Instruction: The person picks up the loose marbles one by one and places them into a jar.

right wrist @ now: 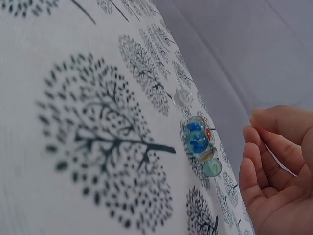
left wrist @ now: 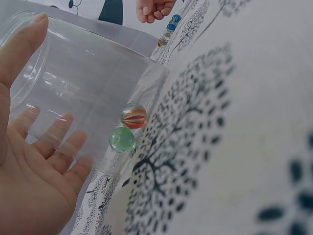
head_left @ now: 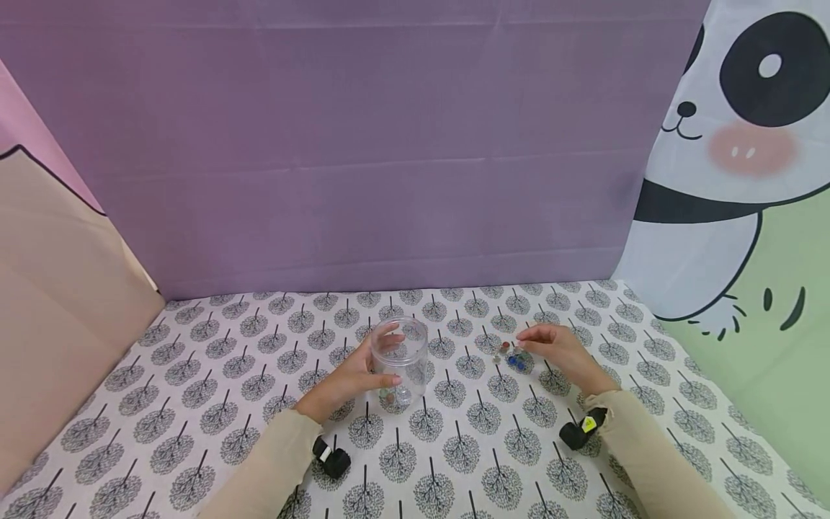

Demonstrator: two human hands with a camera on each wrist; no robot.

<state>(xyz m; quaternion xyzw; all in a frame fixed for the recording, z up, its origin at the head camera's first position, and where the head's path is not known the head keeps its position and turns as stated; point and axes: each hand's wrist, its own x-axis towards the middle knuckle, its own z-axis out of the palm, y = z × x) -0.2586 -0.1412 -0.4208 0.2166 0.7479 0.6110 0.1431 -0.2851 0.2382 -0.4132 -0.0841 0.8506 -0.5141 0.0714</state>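
A clear jar (head_left: 415, 371) stands upright on the cloth, its round mouth facing up. My left hand (head_left: 350, 375) holds it from the left side, thumb near and fingers behind the wall. Through the wall in the left wrist view, a green marble (left wrist: 122, 140) and an orange-striped marble (left wrist: 134, 116) lie at the bottom. To the right, my right hand (head_left: 563, 353) hovers beside a small cluster of loose marbles, fingers bent and thumb near the index tip, with nothing visible between them. The cluster includes blue marbles (right wrist: 197, 141), a pale green marble (right wrist: 212, 167) and a clear marble (right wrist: 183, 98).
A white cloth (head_left: 233, 440) printed with dark trees covers the table. Behind it hangs a purple curtain (head_left: 389, 158). A panda-printed sheet (head_left: 707, 259) hangs at the right, and a beige sheet (head_left: 58, 310) at the left.
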